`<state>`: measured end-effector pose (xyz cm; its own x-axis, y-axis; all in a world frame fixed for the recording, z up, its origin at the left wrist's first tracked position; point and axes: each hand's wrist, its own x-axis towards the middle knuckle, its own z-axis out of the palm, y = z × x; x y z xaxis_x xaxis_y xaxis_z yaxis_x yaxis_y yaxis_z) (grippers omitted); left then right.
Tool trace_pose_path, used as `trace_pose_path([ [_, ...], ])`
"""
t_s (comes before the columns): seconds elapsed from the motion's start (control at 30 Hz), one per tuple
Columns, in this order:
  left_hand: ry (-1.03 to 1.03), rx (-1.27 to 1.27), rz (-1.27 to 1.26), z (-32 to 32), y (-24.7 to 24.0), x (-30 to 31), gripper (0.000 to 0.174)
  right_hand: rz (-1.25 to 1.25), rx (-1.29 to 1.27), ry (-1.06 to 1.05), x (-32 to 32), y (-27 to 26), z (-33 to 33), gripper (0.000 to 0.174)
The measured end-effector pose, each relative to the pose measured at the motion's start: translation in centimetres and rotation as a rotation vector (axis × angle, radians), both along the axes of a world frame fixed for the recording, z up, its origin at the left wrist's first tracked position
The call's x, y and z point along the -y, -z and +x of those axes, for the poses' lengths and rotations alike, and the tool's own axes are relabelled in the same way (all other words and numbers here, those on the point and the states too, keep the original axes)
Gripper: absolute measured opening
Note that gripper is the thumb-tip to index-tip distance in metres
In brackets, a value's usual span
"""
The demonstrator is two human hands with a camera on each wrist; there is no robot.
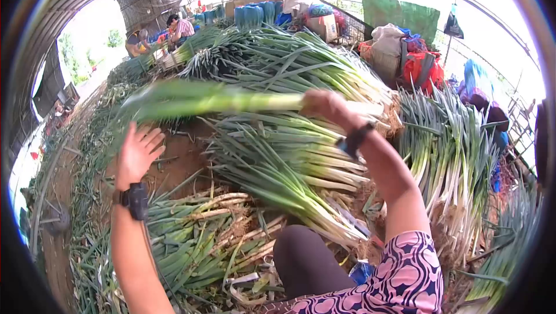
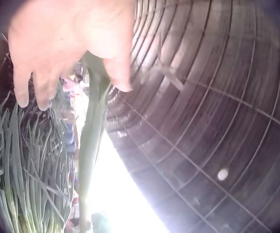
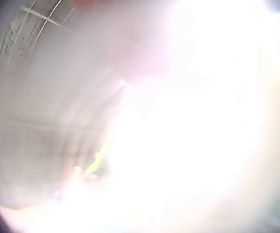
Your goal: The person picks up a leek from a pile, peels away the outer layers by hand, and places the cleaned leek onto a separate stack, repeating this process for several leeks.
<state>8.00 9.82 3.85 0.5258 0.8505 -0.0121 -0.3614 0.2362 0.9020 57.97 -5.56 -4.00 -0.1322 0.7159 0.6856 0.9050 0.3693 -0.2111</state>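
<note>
My right hand (image 1: pixel 329 107) grips a leek-like green onion (image 1: pixel 240 103) by its pale stem, holding it roughly level above the pile. Its green leaves point left and are blurred. Under those leaves, my left hand (image 1: pixel 138 154) is raised with its fingers spread. From the left wrist view, the green onion (image 2: pixel 89 145) passes behind that hand (image 2: pixel 72 34), which has its fingers stretched out. The right wrist view is mostly washed out by glare. Below the held stalk lies a pile of green onions (image 1: pixel 289 157), white ends to the right.
More green onions (image 1: pixel 446 157) lie at the right. Loose leaves and stalks (image 1: pixel 191 244) cover the ground by my knee (image 1: pixel 310 262). Two people (image 1: pixel 179 29) are at the far left. Sacks (image 1: pixel 387 50) and a red bag (image 1: pixel 421 70) stand at the back right.
</note>
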Motion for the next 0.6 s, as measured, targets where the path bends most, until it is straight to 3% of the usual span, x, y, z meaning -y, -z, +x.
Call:
trace_pose_path([
  [0.07, -0.028, -0.211, 0.126, 4.2, 0.4, -0.7, 0.064, 0.111, 0.226, 0.573, -2.7, -0.6, 7.0, 0.016],
  [0.1, -0.048, -0.25, 0.152, 6.0, 1.6, 1.1, 0.056, 0.124, 0.156, 0.94, -3.0, 1.8, 9.0, 0.012],
  [0.13, -0.07, -0.287, 0.181, 7.2, 3.3, 3.1, 0.049, -0.067, -0.021, 1.09, -3.1, 3.1, 9.8, 0.014],
  [0.2, -0.065, -0.457, 0.109, 7.5, 9.7, 4.5, 0.035, -0.187, 0.2, 1.129, -2.7, 8.0, 6.9, 0.014],
  [0.23, -0.014, -0.475, 0.103, 6.5, 14.6, 4.9, 0.027, -0.192, 0.368, 0.957, -3.1, 12.6, 6.6, 0.013],
  [0.27, -0.023, -0.507, 0.068, 5.6, 18.5, 6.8, 0.025, -0.307, 0.301, 0.891, -2.0, 14.7, 3.0, 0.013],
  [0.3, 0.093, -0.61, -0.035, 3.4, 22.4, 7.7, 0.025, -0.404, 0.36, 0.776, -1.9, 19.9, 1.5, 0.015],
  [0.33, 0.083, -0.607, -0.111, 1.4, 25.5, 9.9, 0.024, -0.634, 0.19, 0.668, -0.4, 21.1, -2.3, 0.019],
  [0.4, 0.012, -0.63, -0.285, -2.1, 28.5, 14.7, 0.019, -1.012, 0.006, 0.418, 1.1, 25.7, -7.0, 0.024],
  [0.43, -0.002, -0.627, -0.36, -3.9, 29.3, 16.8, 0.023, -1.05, -0.083, 0.316, 2.0, 28.7, -8.8, 0.026],
  [0.47, -0.033, -0.623, -0.432, -5.8, 30.4, 18.7, 0.024, -1.169, -0.097, 0.229, 2.9, 27.9, -10.9, 0.032],
  [0.5, -0.06, -0.601, -0.487, -7.0, 30.1, 20.7, 0.024, -1.073, -0.155, 0.136, 3.7, 30.2, -12.1, 0.033],
  [0.53, -0.062, -0.565, -0.536, -8.4, 30.2, 22.3, 0.018, -1.17, -0.05, 0.039, 3.1, 31.3, -13.4, 0.032],
  [0.6, -0.117, -0.508, -0.599, -11.4, 30.3, 24.9, 0.017, -1.135, -0.024, -0.083, 2.7, 33.0, -15.4, 0.029],
])
